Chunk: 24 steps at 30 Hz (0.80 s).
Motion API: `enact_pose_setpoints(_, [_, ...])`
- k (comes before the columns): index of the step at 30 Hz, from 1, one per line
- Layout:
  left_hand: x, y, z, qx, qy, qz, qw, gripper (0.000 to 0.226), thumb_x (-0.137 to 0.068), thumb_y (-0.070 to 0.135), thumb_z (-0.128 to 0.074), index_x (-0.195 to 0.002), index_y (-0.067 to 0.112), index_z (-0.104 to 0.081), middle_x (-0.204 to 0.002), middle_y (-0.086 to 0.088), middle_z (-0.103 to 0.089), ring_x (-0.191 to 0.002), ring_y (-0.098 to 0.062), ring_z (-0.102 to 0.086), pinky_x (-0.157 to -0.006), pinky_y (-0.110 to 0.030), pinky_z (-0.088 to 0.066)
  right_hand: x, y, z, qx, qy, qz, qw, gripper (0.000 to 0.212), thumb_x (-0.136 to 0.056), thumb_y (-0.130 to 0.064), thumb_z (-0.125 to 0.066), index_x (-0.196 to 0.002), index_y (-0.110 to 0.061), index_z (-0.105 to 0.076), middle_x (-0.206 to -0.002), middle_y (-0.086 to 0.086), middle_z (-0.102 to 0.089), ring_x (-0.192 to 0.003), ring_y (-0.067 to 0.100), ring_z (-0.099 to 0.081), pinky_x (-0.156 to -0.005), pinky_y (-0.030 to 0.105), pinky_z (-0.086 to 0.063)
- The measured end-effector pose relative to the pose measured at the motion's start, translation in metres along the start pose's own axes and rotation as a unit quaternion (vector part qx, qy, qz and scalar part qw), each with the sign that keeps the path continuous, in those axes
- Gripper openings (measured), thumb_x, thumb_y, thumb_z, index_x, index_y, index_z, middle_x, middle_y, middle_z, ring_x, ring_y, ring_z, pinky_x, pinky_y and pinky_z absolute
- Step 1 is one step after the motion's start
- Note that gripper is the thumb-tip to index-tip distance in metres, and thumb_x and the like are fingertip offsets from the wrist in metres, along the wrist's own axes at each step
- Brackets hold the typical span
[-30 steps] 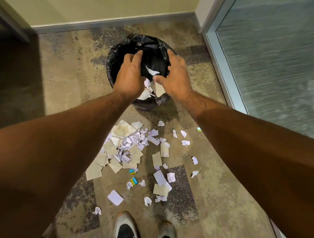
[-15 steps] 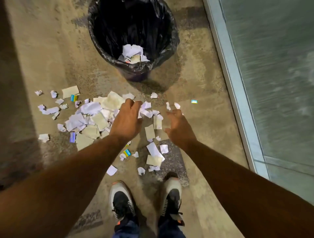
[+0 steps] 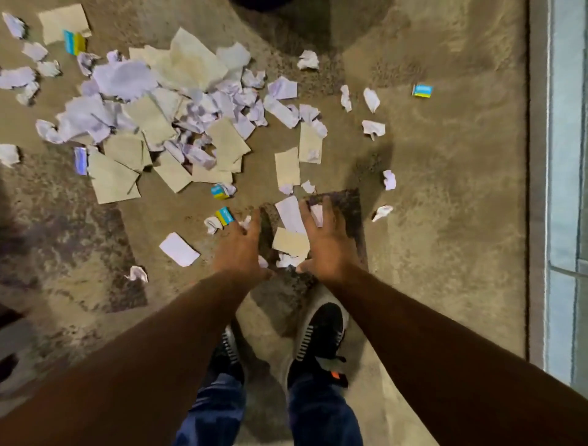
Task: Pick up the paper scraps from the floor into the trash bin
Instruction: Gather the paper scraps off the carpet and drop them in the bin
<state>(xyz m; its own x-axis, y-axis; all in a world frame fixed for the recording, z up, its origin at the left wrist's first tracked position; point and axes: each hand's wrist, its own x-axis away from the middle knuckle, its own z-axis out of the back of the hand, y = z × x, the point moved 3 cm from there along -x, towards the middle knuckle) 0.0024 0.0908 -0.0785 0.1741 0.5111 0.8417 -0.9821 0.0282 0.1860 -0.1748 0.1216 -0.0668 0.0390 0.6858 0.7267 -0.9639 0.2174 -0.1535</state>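
Down on the floor (image 3: 445, 223), paper scraps (image 3: 178, 127) lie scattered, heaped thickest at the far left. A tan scrap (image 3: 291, 242) and a white scrap (image 3: 290, 214) sit between the two hands. The left hand (image 3: 240, 251) and right hand (image 3: 324, 242) both reach down with fingers spread, gripping nothing; whether they touch the floor is unclear. Only a dark edge of the trash bin (image 3: 261, 2) shows at the far top. Two shoes (image 3: 321, 331) stand near.
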Motion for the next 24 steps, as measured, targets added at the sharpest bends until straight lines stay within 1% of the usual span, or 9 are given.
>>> enact_pose_setpoints(4, [-0.013, -0.003, -0.033, -0.009, -0.015, 0.015, 1.000, 0.134, -0.077, 0.038, -0.087, -0.160, 0.026, 0.018, -0.162, -0.025, -0.022, -0.137, -0.041, -0.046, -0.104, -0.047, -0.048, -0.014, -0.004, -0.029, 0.034, -0.023, -0.005, 0.999, 0.139, -0.072, -0.045, -0.089, -0.157, -0.035, 0.021, -0.167, 0.016, 0.020, -0.152, 0.048, -0.008, -0.103, 0.060, -0.045])
enact_pose_setpoints(7, [-0.022, -0.001, -0.041, -0.039, 0.046, -0.022, 0.998, 0.114, -0.081, 0.025, -0.083, -0.157, 0.022, 0.001, -0.145, -0.024, -0.043, -0.119, -0.042, -0.058, -0.093, -0.051, -0.054, -0.015, -0.008, -0.039, 0.051, -0.004, 0.002, 0.999, 0.126, -0.082, -0.036, -0.082, -0.158, -0.035, 0.018, -0.167, 0.019, 0.017, -0.150, 0.053, -0.010, -0.101, 0.065, -0.045])
enact_pose_setpoints(10, [-0.025, 0.006, -0.034, 0.023, 0.071, -0.055, 0.996, 0.077, -0.087, 0.002, -0.068, -0.146, 0.014, -0.021, -0.136, -0.021, -0.044, -0.106, -0.042, -0.064, -0.083, -0.050, -0.056, -0.013, -0.014, -0.042, 0.037, 0.053, 0.042, 0.997, 0.089, -0.095, -0.020, -0.059, -0.162, -0.032, 0.000, -0.166, 0.026, -0.006, -0.146, 0.052, -0.024, -0.095, 0.062, -0.049])
enact_pose_setpoints(12, [-0.025, 0.012, -0.027, 0.036, 0.083, -0.076, 0.993, 0.071, -0.088, -0.002, -0.065, -0.146, 0.011, -0.026, -0.135, -0.020, -0.045, -0.107, -0.039, -0.063, -0.085, -0.046, -0.055, -0.013, -0.021, -0.041, 0.037, 0.091, 0.084, 0.992, 0.063, -0.101, -0.016, -0.031, -0.161, -0.027, -0.016, -0.160, 0.028, -0.027, -0.136, 0.046, -0.039, -0.086, 0.056, -0.053])
enact_pose_setpoints(13, [-0.025, 0.014, -0.025, 0.034, 0.089, -0.084, 0.992, 0.072, -0.087, -0.002, -0.067, -0.147, 0.009, -0.028, -0.134, -0.018, -0.046, -0.108, -0.036, -0.061, -0.087, -0.044, -0.054, -0.016, -0.024, -0.040, 0.035, 0.097, 0.098, 0.990, 0.059, -0.102, -0.015, -0.026, -0.159, -0.023, -0.022, -0.157, 0.027, -0.032, -0.132, 0.044, -0.043, -0.083, 0.053, -0.055])
enact_pose_setpoints(16, [-0.029, 0.016, -0.021, 0.082, 0.104, -0.073, 0.988, 0.070, -0.084, -0.001, -0.071, -0.143, 0.009, -0.036, -0.131, -0.016, -0.051, -0.109, -0.035, -0.061, -0.087, -0.044, -0.052, -0.025, -0.033, -0.036, -0.014, 0.088, 0.112, 0.990, 0.057, -0.098, -0.010, -0.037, -0.154, -0.015, -0.032, -0.152, 0.023, -0.035, -0.128, 0.038, -0.041, -0.087, 0.048, -0.057])
enact_pose_setpoints(19, [-0.031, 0.018, -0.019, 0.172, 0.111, -0.034, 0.978, 0.061, -0.080, -0.001, -0.071, -0.133, 0.013, -0.044, -0.128, -0.014, -0.055, -0.105, -0.037, -0.060, -0.082, -0.051, -0.052, -0.034, -0.036, -0.028, -0.070, 0.078, 0.111, 0.988, 0.058, -0.095, -0.004, -0.054, -0.150, -0.013, -0.038, -0.150, 0.016, -0.036, -0.128, 0.034, -0.037, -0.097, 0.044, -0.052])
enact_pose_setpoints(21, [-0.030, 0.019, -0.018, 0.223, 0.126, -0.026, 0.966, 0.054, -0.082, -0.002, -0.065, -0.130, 0.015, -0.049, -0.127, -0.012, -0.057, -0.106, -0.035, -0.059, -0.083, -0.050, -0.051, -0.038, -0.036, -0.022, -0.094, 0.070, 0.113, 0.987, 0.053, -0.095, -0.003, -0.054, -0.146, -0.012, -0.043, -0.149, 0.014, -0.037, -0.128, 0.033, -0.037, -0.102, 0.045, -0.046])
enact_pose_setpoints(24, [-0.027, 0.021, -0.013, 0.259, 0.144, -0.036, 0.954, 0.048, -0.085, -0.003, -0.057, -0.129, 0.017, -0.053, -0.122, -0.007, -0.061, -0.106, -0.029, -0.059, -0.085, -0.048, -0.052, -0.038, -0.032, -0.015, -0.133, 0.065, 0.108, 0.983, 0.050, -0.091, 0.003, -0.051, -0.140, -0.009, -0.050, -0.144, 0.013, -0.042, -0.124, 0.033, -0.040, -0.097, 0.045, -0.044])
